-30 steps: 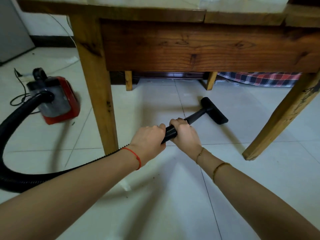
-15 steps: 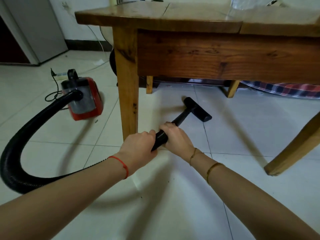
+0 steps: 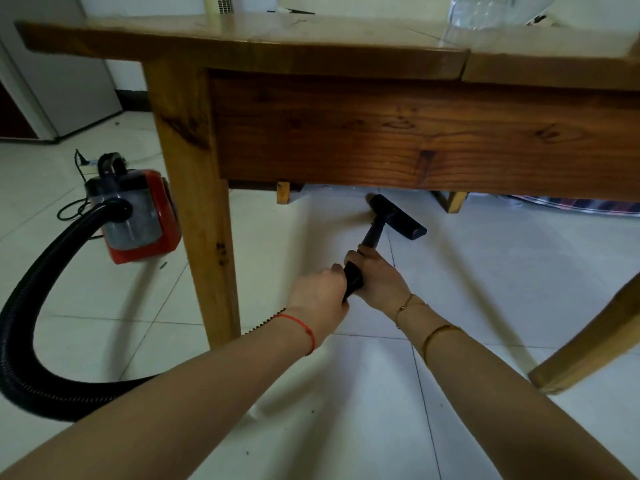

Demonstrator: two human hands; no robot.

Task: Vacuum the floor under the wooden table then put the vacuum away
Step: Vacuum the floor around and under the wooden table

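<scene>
Vacuum body (image 3: 136, 216): red and grey, on the tiled floor (image 3: 485, 271) at far left, beside the table leg (image 3: 204, 216).
Hose (image 3: 31, 306): black, ribbed, loops left of that leg.
Left hand (image 3: 318, 296): grasps the hose end.
Right hand (image 3: 381, 275): grips the wand just ahead.
Nozzle (image 3: 394, 216): black, on the floor under the wooden table (image 3: 381, 133).

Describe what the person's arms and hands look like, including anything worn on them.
Both forearms are bare, with no sleeves in view and no gloves. The left hand has a thin red string bracelet around its wrist. The right hand has a fine gold chain at the wrist and a thicker gold bangle a little further up the forearm. No rings or watch can be made out.
</scene>
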